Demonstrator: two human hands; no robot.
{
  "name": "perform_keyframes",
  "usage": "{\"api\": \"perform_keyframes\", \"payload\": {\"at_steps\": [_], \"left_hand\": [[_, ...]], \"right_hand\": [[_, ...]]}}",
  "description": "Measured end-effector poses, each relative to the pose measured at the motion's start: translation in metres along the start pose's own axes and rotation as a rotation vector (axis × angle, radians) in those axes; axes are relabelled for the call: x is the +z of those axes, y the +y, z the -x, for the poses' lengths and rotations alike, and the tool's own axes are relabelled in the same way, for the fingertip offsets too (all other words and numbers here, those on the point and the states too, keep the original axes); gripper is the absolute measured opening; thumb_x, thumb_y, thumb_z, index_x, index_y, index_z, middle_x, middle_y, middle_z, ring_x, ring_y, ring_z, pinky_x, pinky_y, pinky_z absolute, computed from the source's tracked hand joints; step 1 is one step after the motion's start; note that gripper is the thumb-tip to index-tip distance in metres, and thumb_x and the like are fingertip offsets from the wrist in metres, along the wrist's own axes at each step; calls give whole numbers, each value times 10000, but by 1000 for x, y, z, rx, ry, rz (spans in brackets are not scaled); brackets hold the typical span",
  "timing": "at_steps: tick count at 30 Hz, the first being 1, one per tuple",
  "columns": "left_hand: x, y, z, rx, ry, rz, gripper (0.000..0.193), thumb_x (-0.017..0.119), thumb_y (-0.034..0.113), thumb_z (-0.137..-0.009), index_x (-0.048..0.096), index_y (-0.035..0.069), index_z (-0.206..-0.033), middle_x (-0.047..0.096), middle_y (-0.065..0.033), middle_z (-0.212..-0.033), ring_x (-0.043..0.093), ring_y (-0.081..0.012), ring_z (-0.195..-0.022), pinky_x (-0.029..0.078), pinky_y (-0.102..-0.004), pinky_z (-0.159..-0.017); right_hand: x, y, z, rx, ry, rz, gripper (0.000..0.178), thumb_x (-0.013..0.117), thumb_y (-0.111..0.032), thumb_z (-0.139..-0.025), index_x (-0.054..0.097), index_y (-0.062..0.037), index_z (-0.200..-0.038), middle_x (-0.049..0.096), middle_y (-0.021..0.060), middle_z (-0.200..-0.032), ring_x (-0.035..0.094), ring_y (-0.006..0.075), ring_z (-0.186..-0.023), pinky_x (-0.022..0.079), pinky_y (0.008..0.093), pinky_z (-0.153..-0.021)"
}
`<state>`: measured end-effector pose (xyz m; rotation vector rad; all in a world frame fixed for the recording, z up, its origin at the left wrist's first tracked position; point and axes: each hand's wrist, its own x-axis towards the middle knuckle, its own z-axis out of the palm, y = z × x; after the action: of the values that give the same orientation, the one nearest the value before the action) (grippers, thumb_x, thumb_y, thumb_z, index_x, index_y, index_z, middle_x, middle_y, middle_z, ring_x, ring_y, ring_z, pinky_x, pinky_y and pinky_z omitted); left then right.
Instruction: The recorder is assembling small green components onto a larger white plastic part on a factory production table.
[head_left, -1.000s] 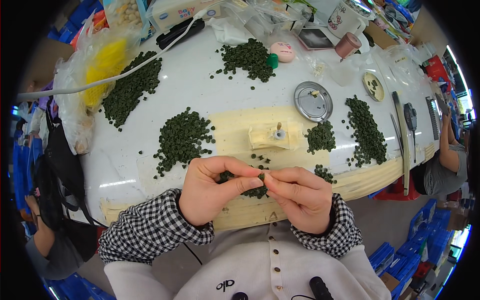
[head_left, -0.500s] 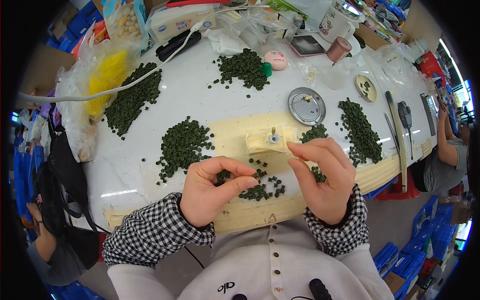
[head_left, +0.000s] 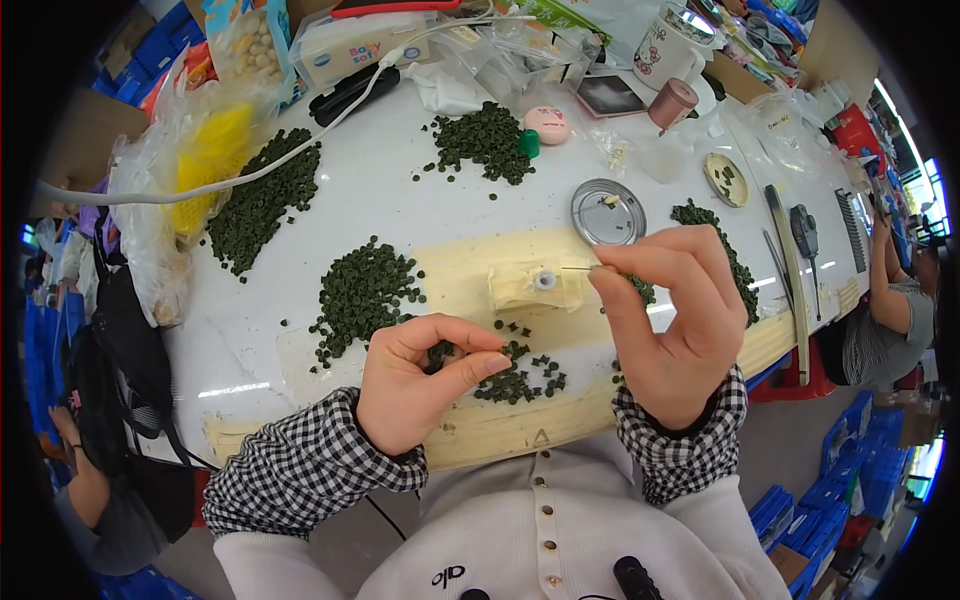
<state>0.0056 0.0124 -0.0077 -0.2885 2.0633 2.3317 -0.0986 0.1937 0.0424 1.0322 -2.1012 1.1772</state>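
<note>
My right hand (head_left: pixel 685 325) pinches a thin metal pin (head_left: pixel 575 268) between thumb and index finger. Its free end points left, at the white round fitting (head_left: pixel 545 281) on a small block wrapped in yellowish tape (head_left: pixel 510 290). Thumb and index of my left hand (head_left: pixel 425 375) are pressed together, just above a loose heap of small dark green pieces (head_left: pixel 510 385). Dark green shows right beside those fingertips; whether a piece is held there I cannot make out. More green pieces lie partly hidden behind the left fingers.
Larger heaps of green pieces (head_left: pixel 365 290) lie around the tabletop. Beyond the block are a round metal lid (head_left: pixel 608 212) and a small dish (head_left: pixel 725 180). Tweezers, a file and a screwdriver (head_left: pixel 806 235) lie right. A white cable (head_left: pixel 250 172) crosses the far left, near plastic bags.
My right hand has shifted right and slightly up, and the thin pin now shows in its pinch. The small brownish tip above the white fitting is gone. My left hand stays nearly still.
</note>
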Motion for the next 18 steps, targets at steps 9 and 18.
{"api": "perform_keyframes", "payload": {"at_steps": [9,18], "left_hand": [[1,2,0,13,-9,-5,126,709,19,-782,679,14,-904,644,11,-766,458,-11,-644,383,-175,-582],[0,0,-1,27,-10,-10,126,714,17,-773,681,15,-895,650,15,-776,443,-13,-641,377,-174,-585]], "right_hand": [[21,3,23,190,-312,-598,94,618,-14,-840,545,16,-890,587,100,-796,594,195,-620,477,257,-572],[20,3,22,159,-356,-542,105,630,-28,-834,547,10,-886,576,102,-782,581,213,-615,469,269,-561]]}}
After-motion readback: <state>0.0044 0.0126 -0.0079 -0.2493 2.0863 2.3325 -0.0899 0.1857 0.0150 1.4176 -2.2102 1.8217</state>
